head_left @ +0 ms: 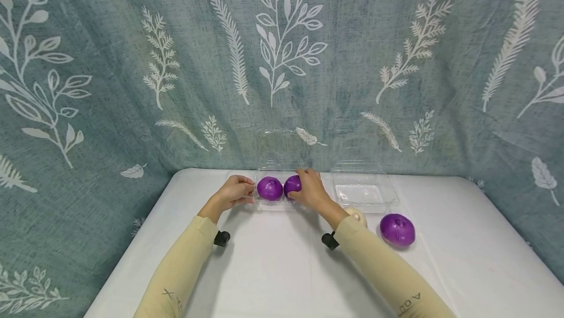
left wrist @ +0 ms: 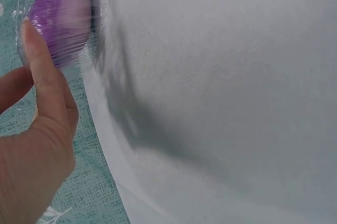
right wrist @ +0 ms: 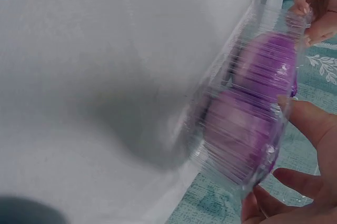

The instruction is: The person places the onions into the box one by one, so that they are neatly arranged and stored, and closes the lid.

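Observation:
A clear plastic clamshell box stands at the table's back edge, its lid raised behind it. Inside sit two glossy purple onions, a left onion and a right onion. My left hand pinches the box's left end between thumb and fingers. Over the right onion, my right hand has its thumb at the front and its fingers reaching round the far side, partly hiding it. In the right wrist view, both onions show through the ribbed front wall, with the right thumb at the rim.
A second clear box, lid up, stands to the right. Before it lie a pale, whitish onion, partly behind my right forearm, and a large purple onion. A patterned green curtain hangs behind the white table.

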